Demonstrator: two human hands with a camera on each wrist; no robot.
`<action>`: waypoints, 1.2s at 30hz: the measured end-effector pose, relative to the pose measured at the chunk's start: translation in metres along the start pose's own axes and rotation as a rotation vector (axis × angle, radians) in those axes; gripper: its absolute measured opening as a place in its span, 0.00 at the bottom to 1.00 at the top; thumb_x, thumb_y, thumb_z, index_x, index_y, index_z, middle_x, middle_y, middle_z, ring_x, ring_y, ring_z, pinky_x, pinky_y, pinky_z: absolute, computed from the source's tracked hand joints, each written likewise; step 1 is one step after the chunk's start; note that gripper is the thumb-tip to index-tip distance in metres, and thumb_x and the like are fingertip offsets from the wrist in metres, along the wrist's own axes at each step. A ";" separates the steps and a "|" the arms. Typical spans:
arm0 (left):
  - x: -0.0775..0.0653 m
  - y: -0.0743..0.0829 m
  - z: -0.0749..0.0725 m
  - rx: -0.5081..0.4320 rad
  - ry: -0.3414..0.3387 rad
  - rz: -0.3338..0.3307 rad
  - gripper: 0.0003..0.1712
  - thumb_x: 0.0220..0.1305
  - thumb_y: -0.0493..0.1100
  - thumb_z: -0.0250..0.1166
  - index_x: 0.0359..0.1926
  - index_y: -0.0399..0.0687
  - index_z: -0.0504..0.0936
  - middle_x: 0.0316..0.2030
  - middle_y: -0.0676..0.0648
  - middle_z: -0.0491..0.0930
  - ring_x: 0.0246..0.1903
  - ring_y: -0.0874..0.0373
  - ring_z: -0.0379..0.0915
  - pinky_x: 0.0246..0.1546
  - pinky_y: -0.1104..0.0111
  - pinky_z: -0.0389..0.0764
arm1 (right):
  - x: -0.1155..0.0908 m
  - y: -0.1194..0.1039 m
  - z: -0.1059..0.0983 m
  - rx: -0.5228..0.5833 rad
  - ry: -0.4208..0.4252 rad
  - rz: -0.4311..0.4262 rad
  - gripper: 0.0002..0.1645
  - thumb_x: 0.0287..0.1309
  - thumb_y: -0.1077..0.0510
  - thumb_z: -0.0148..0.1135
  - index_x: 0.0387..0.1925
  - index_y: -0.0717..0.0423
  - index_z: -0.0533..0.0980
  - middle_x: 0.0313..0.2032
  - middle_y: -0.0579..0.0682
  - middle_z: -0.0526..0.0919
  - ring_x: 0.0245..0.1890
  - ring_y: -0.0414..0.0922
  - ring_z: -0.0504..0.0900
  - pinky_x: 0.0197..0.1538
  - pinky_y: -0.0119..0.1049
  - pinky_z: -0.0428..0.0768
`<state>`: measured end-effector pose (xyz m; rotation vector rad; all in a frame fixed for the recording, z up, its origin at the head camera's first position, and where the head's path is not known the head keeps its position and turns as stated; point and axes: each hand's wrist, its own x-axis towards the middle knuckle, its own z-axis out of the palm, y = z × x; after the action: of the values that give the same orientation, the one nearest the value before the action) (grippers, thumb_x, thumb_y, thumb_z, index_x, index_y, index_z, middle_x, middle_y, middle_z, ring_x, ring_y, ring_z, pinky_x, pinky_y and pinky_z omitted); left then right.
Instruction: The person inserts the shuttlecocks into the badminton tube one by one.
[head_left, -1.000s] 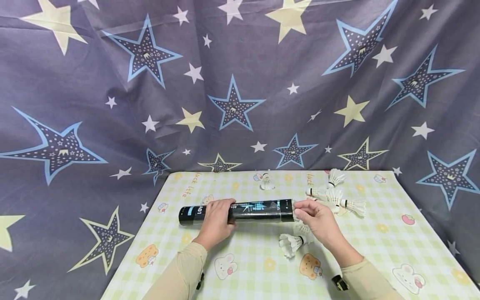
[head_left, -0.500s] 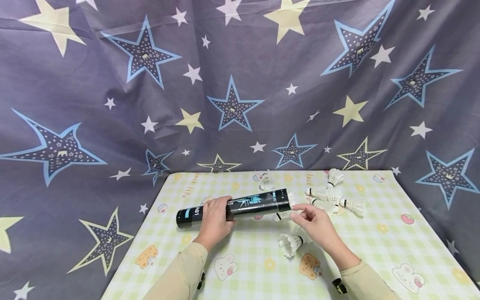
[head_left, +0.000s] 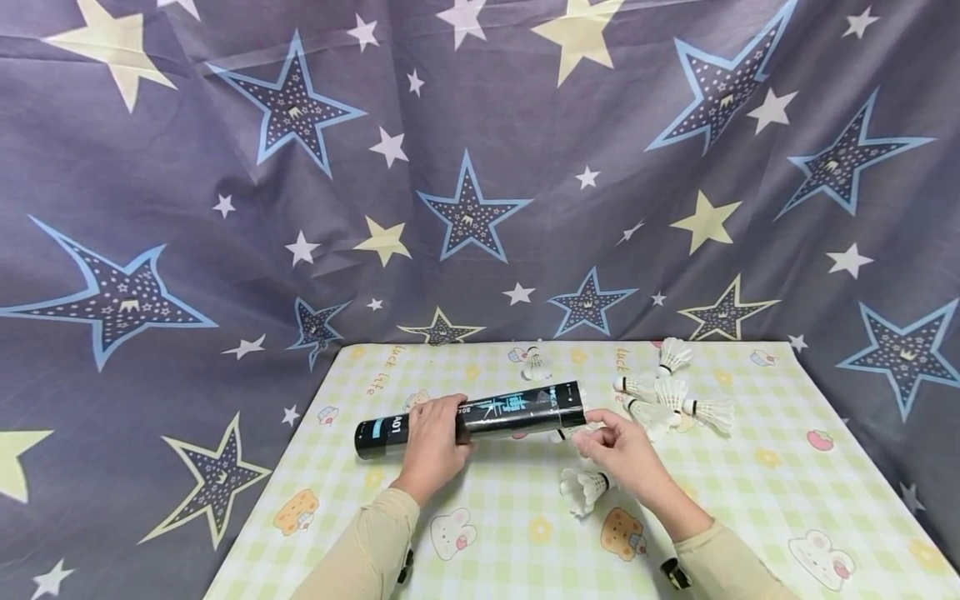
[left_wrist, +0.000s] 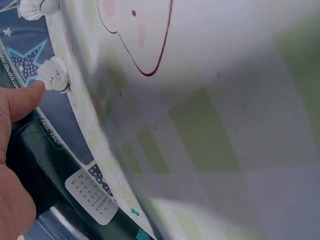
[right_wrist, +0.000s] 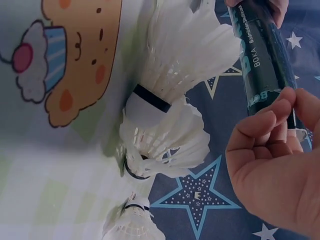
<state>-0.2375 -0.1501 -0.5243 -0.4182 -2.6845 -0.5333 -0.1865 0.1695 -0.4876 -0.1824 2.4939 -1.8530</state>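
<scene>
My left hand (head_left: 433,443) grips a black shuttlecock tube (head_left: 517,410) round its left half, holding it above the table with its right end tilted up. At that right end, my right hand (head_left: 626,454) has its fingers curled against the rim. Only a sliver of white feathers (right_wrist: 301,134) shows there, from a shuttlecock mostly hidden by the tube and fingers, which appear to pinch it. One loose shuttlecock (head_left: 581,490) lies just below the right hand. Part of another shuttlecock (head_left: 564,433) shows beneath the tube's right end.
Several white shuttlecocks (head_left: 671,392) lie in a cluster to the right, beyond the right hand. A single shuttlecock (head_left: 536,363) sits near the back edge. A green checked cloth covers the table (head_left: 495,567), and a star-patterned curtain (head_left: 510,117) hangs behind.
The tube's right end has risen and tilted upward. Feathers stuck out of it half a second ago; now barely any show. The right hand has shifted slightly left and down, staying by the rim.
</scene>
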 end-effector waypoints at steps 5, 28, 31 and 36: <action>-0.002 -0.001 0.003 0.007 -0.007 0.005 0.48 0.48 0.45 0.88 0.70 0.48 0.75 0.63 0.47 0.83 0.64 0.47 0.77 0.71 0.49 0.67 | 0.002 0.002 0.004 -0.050 -0.064 0.000 0.20 0.69 0.57 0.72 0.57 0.62 0.80 0.29 0.51 0.89 0.26 0.35 0.77 0.33 0.29 0.77; -0.006 0.000 0.012 -0.004 0.059 -0.009 0.49 0.46 0.44 0.89 0.69 0.50 0.76 0.63 0.48 0.83 0.64 0.49 0.78 0.72 0.51 0.65 | -0.004 0.006 -0.008 0.071 -0.108 0.088 0.34 0.71 0.56 0.69 0.72 0.64 0.70 0.36 0.53 0.89 0.31 0.39 0.83 0.36 0.31 0.82; -0.005 0.000 0.011 -0.008 0.069 -0.010 0.49 0.46 0.44 0.89 0.69 0.50 0.76 0.62 0.48 0.84 0.64 0.49 0.79 0.71 0.51 0.65 | -0.005 0.008 -0.023 0.060 -0.064 0.070 0.33 0.72 0.57 0.69 0.71 0.65 0.71 0.34 0.52 0.88 0.30 0.39 0.81 0.33 0.32 0.81; -0.005 0.000 0.011 -0.005 0.070 -0.005 0.47 0.47 0.44 0.88 0.69 0.50 0.76 0.62 0.48 0.84 0.64 0.49 0.78 0.71 0.51 0.66 | -0.008 0.016 -0.051 -0.023 0.021 0.052 0.31 0.72 0.56 0.68 0.70 0.65 0.72 0.31 0.46 0.88 0.29 0.38 0.81 0.32 0.31 0.80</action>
<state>-0.2368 -0.1469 -0.5357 -0.3874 -2.6187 -0.5460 -0.1846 0.2232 -0.4885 -0.0976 2.5088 -1.8170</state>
